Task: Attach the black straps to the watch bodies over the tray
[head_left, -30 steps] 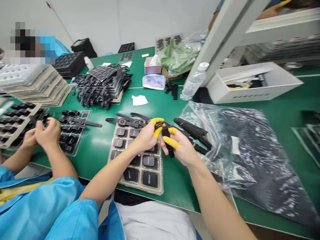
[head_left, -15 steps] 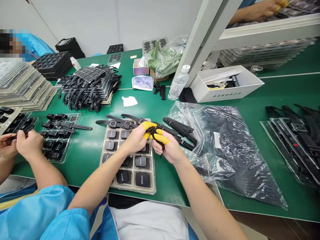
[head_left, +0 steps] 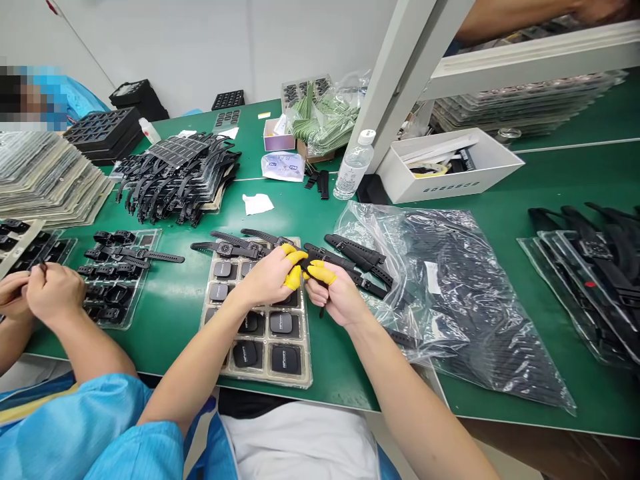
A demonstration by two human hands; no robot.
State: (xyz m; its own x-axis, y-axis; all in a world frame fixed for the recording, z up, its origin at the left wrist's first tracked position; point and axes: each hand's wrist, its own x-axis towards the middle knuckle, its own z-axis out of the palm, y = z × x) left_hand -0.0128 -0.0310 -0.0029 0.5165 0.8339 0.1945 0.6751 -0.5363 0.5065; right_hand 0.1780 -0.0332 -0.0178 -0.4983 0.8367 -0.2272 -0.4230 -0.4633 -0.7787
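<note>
From the right hand (head_left: 339, 293), bare tabletop (head_left: 343, 373) opens at 6 o'clock; straps (head_left: 356, 255) block 1, the bag (head_left: 475, 300) 3, the tray (head_left: 267, 360) 8.

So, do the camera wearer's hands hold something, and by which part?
The left hand and right hand pinch a dark strap-like piece between yellow-covered fingertips; they hide most of it, so the part cannot be told.

A black, strap-like piece (head_left: 305, 264) is being held from both sides
It is bridging the gap between the left hand (head_left: 273, 275) and the right hand (head_left: 339, 293), mostly hiding inside the two grips, while a narrow dark end (head_left: 321, 311) is poking out below the right hand
</note>
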